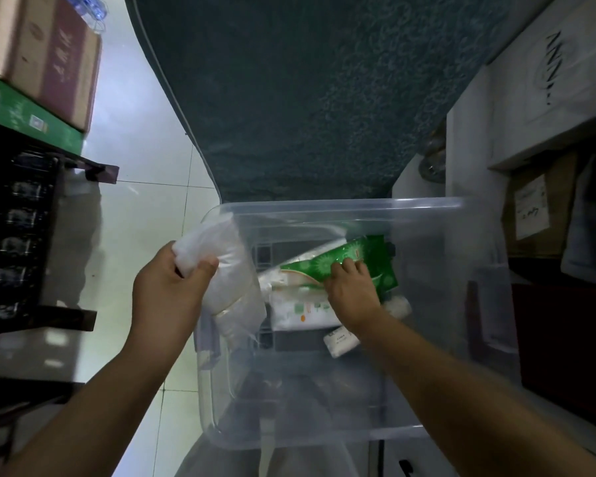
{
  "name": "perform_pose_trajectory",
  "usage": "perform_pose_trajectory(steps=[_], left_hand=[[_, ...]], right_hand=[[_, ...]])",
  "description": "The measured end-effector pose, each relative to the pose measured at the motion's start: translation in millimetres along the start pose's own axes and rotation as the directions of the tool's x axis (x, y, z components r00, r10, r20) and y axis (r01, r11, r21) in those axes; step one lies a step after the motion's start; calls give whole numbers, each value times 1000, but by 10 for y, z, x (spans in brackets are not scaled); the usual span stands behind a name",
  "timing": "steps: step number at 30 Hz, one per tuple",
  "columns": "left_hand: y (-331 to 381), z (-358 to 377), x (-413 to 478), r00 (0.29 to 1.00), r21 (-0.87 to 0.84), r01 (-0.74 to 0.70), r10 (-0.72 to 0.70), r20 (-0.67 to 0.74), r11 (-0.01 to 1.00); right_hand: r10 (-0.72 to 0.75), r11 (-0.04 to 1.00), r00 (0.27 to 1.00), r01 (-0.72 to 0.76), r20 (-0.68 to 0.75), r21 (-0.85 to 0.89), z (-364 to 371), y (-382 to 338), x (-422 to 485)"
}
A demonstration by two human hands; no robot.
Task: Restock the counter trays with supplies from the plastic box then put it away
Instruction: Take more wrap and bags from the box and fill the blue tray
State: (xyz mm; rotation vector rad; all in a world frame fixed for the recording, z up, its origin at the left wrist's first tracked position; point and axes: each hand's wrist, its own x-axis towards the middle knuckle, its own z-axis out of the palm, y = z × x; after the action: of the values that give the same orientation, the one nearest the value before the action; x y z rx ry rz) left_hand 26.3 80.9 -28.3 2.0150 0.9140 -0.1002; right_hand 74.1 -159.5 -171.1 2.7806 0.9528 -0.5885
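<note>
A clear plastic box [455, 304] sits open below me. My left hand [167, 287] grips a translucent white plastic bag [226, 277] at the box's left rim, the bag hanging partly inside. My right hand [353, 292] reaches into the box and pinches a green packet [351, 261] at its lower edge. Under the packet lies a white pack with green and orange print [300, 313]. A small white wrapped item [339, 340] rests by my right wrist, and another white roll [398, 304] lies to the right.
A dark teal counter top [307, 98] stretches ahead beyond the box. Cardboard cartons [45, 56] sit on a dark rack [25, 228] at left. White and brown boxes [537, 108] are stacked on the right. Pale floor tiles [145, 160] lie between rack and counter.
</note>
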Motion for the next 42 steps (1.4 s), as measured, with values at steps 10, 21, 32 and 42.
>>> perform_pose_trajectory(steps=[10, 21, 32, 42], left_hand=[[45, 1, -30, 998, 42, -52, 50, 44, 998], [-116, 74, 112, 999, -33, -4, 6, 40, 999], [-202, 153, 128, 997, 3, -75, 75, 3, 997], [-166, 145, 100, 998, -15, -57, 57, -14, 998]], right_hand=[[-59, 952, 974, -11, 218, 306, 2, 7, -522], [36, 984, 982, -67, 185, 165, 200, 207, 324], [-246, 967, 964, 238, 100, 85, 331, -80, 734], [-168, 982, 974, 179, 150, -65, 237, -125, 737]])
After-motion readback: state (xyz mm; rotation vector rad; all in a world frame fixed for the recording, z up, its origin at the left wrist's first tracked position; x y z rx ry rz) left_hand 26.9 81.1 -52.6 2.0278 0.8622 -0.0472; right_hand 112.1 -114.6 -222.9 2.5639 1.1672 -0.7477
